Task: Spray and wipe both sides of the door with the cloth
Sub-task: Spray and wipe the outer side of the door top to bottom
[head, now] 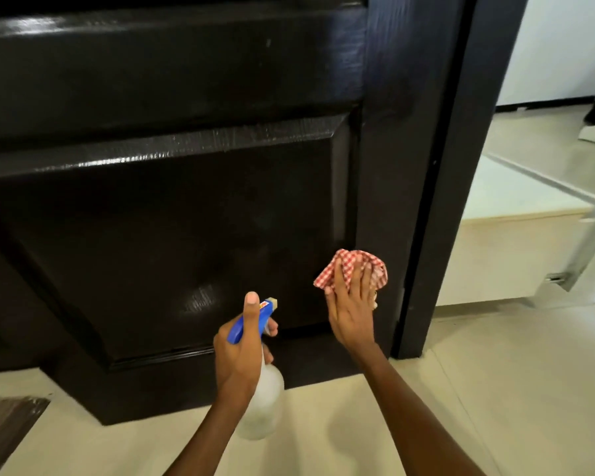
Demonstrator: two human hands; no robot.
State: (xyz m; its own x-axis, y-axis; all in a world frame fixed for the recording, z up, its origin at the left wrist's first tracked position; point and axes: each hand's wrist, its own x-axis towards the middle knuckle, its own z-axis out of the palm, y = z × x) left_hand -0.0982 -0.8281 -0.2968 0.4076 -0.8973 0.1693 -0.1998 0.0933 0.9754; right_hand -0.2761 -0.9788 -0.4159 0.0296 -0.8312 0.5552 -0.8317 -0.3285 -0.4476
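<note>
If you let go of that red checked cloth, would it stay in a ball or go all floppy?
Probably floppy. The cloth is bunched in soft folds under the right hand, which presses it to the door, so it likely has no stiffness. It looks thin, so probably light. Let go, it would likely drop and loosen.

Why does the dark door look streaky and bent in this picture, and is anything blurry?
Head view: the glossy black door throws back pale glare streaks along its panel ridges; the wide-angle lens bows its straight lines; the spray bottle in the left hand looks soft and washed out against the pale floor; the right hand pressing the checked cloth is fairly sharp.
</note>
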